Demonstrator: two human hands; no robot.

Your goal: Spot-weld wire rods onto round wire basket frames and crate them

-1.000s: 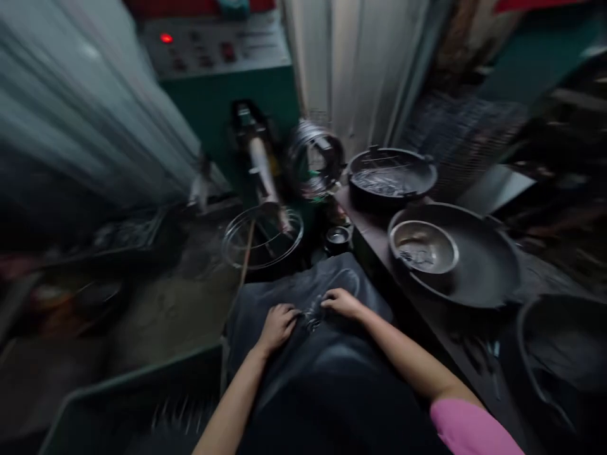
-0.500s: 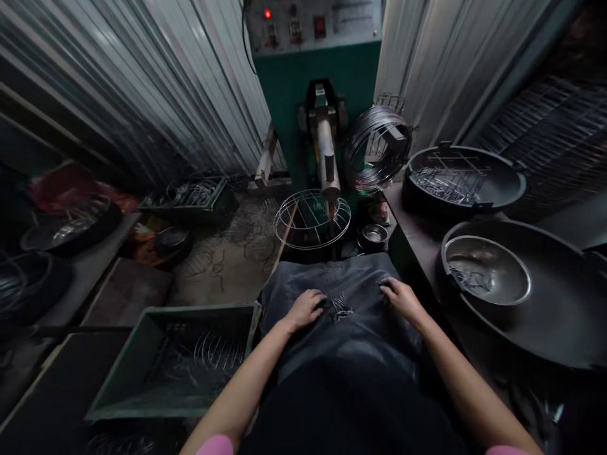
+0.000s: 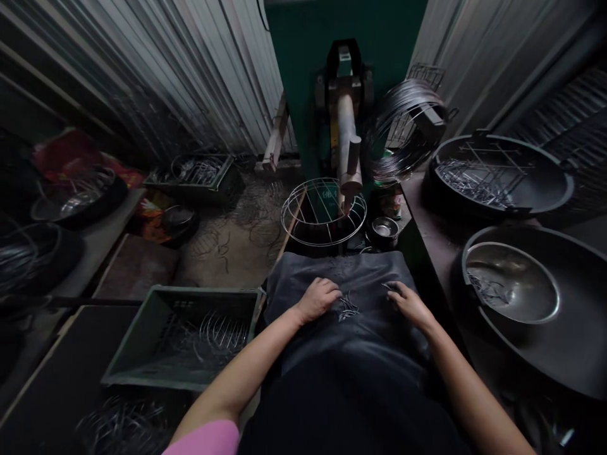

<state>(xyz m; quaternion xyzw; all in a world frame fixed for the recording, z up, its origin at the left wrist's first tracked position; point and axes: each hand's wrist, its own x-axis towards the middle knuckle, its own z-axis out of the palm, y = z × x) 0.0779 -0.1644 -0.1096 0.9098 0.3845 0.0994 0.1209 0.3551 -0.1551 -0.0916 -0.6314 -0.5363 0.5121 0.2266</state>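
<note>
My right hand [image 3: 408, 304] pinches a short wire piece [image 3: 386, 285] between thumb and fingertips, over the dark apron [image 3: 365, 347] across my lap. To its left, a small pile of short wire pieces [image 3: 349, 308] lies on the apron. My left hand [image 3: 320, 299] rests beside that pile, its fingers curled together; whatever they hold, if anything, is hidden. Past the apron's far edge, a round wire rack [image 3: 324, 242] sits under the cylindrical arm [image 3: 347, 126] of a green machine [image 3: 298, 76].
On the left stands a green crate [image 3: 135, 335] with curved wires. At right are a large black pan [image 3: 478, 309] holding a metal bowl [image 3: 540, 278] with wire pieces, and another pan [image 3: 545, 180] behind. A wire coil [image 3: 403, 126] hangs by the machine.
The view has tilted down and shifted left, so the machine's control panel is out of sight. My left hand has drawn closer to the pile; my right hand keeps its pinch.
</note>
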